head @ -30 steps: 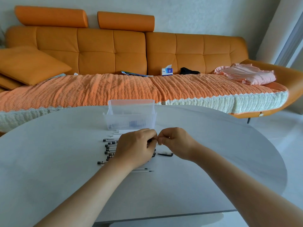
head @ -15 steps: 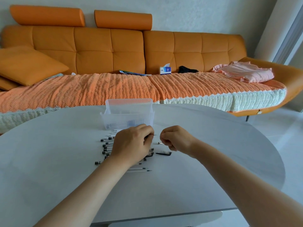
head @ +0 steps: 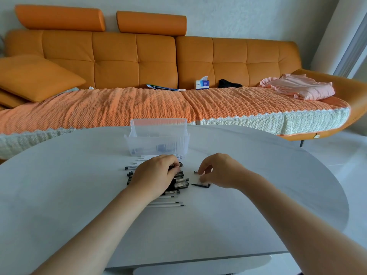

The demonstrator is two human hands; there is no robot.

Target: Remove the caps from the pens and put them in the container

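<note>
The pens (head: 179,183) lie in a tight pile on the table (head: 258,195), just in front of the container (head: 137,143). Most lie side by side, dark ends to the right. This layout keeps each pen within short reach and gives each removed cap a short path to the container. A few thin white sticks (head: 166,204) lie at the near edge of the pile; whether these are bare refills or pens cannot be told.

The container is a clear ribbed box, upright and open at the top. Some dark items show through its wall at the bottom; they are too blurred to identify.

The left hand (head: 156,174) rests on top of the pile with its fingers curled round one pen (head: 180,166). Only the tip of that pen protrudes, pointing right. The grip appears intended to steady the barrel.

The right hand (head: 222,170) is apart from the left, low over the table. Its fingers are curled and the fingertips pinch a small pale cap (head: 196,172). Judged from the gap between the hands, the cap is off the pen and not yet in the container.

A black piece (head: 200,185) lies on the table just below the right hand. An orange sofa (head: 139,62) stands behind the table.
</note>
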